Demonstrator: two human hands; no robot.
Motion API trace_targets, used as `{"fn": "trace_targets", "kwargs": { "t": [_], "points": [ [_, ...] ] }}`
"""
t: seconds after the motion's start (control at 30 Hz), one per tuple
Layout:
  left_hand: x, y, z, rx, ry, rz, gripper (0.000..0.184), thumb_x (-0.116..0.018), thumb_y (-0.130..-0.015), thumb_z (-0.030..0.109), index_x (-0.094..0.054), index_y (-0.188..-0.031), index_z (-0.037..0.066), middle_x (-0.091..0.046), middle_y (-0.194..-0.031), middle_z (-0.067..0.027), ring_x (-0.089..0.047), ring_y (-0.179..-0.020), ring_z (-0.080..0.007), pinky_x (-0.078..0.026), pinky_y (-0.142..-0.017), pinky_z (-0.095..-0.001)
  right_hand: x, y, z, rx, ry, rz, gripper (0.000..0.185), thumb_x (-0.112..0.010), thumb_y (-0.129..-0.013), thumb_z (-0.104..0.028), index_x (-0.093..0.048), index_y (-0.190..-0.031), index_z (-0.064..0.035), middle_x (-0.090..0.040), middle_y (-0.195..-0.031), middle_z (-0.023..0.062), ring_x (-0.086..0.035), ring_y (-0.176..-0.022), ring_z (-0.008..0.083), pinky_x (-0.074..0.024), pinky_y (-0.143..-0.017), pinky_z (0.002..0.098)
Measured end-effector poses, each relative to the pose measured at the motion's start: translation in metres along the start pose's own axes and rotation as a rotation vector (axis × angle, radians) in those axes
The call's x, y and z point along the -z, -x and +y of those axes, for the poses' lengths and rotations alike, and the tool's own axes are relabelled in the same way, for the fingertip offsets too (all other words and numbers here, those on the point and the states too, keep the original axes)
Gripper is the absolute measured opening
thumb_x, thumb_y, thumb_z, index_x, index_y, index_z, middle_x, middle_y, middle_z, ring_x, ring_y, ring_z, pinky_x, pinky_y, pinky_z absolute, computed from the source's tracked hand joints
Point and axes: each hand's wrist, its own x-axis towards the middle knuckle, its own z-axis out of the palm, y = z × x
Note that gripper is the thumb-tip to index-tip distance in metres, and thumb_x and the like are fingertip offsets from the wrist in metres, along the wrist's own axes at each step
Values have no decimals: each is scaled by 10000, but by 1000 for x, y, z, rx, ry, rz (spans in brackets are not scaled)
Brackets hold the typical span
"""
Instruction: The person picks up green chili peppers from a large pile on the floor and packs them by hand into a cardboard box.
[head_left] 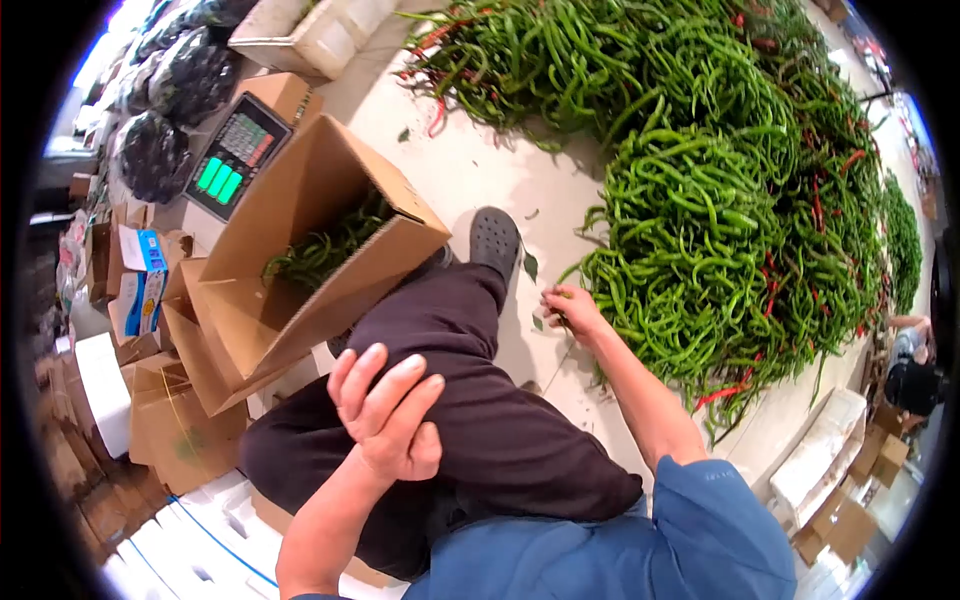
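Fingers of the right hand (580,312) curl near the peppers (690,210) — can't tell if pinching, light pressure best — while those of the left hand (385,428) hang slightly apart, empty.

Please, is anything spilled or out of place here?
A leaf lies loose on the floor near the shoe, apart from the green pepper pile; it looks like stray debris. Nothing looks clearly damaged.

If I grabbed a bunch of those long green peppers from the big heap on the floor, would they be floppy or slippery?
The green peppers look thin, so one is probably light and may bend a little. Their shiny skins might feel slippery. They curl over each other, so a handful could drag neighbours along.
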Motion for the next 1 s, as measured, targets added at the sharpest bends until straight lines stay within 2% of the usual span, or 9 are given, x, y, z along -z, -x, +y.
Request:
{"fn": "trace_targets", "kwargs": {
  "t": [0.2,0.3,0.43,0.53,0.63,0.73,0.87,0.93,1.0],
  "points": [
    [3,-13,2,23,45,49,335,-541,-841,243,-763,-1029,77,-694,-1184,-94,-553,-1245,-326,-326,-1149,-509,43,-9,38,-306,-32,52,184,-600,-985,-170,-587,-881,-19,-616,-722,88,-605,-573,218,-505,-497,328],
    [5,-16,5,36,67,71,323,-557,-828,235,-769,-1024,90,-705,-1172,-72,-570,-1222,-304,-330,-1149,-491,27,-28,21,-473,-45,314,42,-558,-890,39,-557,-848,34,-534,-639,117,-558,-495,245,-458,-406,415],
    [5,-17,4,53,100,88,305,-580,-795,210,-776,-999,97,-718,-1144,-61,-587,-1198,-298,-346,-1133,-476,-95,-75,-142,14,115,-61,161,-517,-1015,-177,-605,-1011,-42,-532,-635,74,-529,-492,224,-392,-411,365],
    [9,-24,1,62,95,78,290,-594,-780,196,-777,-979,90,-721,-1131,-64,-593,-1188,-299,-347,-1130,-475,-220,-89,-322,421,-165,-477,352,-701,-961,-310,-584,-1069,3,-657,-967,137,-672,-804,263,-595,-694,428],
    [13,-31,1,94,97,78,274,-613,-760,166,-774,-966,80,-726,-1109,-65,-601,-1173,-295,-350,-1127,-474,-293,-34,-399,469,-75,-234,594,-739,-934,-270,-474,-1335,79,-587,-1239,195,-651,-970,248,-637,-774,435],
    [12,-35,1,91,83,84,267,-627,-744,157,-772,-954,79,-730,-1088,-62,-607,-1162,-288,-360,-1117,-473,-281,-36,-364,569,467,-252,543,-759,-917,-271,-550,-1270,84,-647,-1138,148,-650,-894,195,-631,-673,372],
    [9,-39,7,53,77,56,275,-611,-742,163,-762,-956,79,-720,-1095,-76,-593,-1182,-310,-359,-1116,-490,-168,-37,-203,504,630,-194,369,-750,-894,-283,-661,-1100,10,-687,-933,49,-628,-777,101,-560,-612,274],
    [6,-34,9,29,61,33,296,-596,-756,151,-744,-997,59,-707,-1126,-100,-580,-1204,-337,-352,-1122,-505,-92,-4,-126,231,969,-113,420,-731,-842,-277,-654,-1121,27,-712,-920,111,-677,-807,182,-574,-656,337],
    [1,-29,10,1,35,37,295,-597,-781,174,-748,-1012,70,-700,-1160,-84,-589,-1197,-329,-358,-1118,-493,-21,28,-28,319,1142,213,493,-707,-793,-266,-629,-1170,42,-719,-933,193,-705,-861,318,-573,-740,413]
  ]
}}
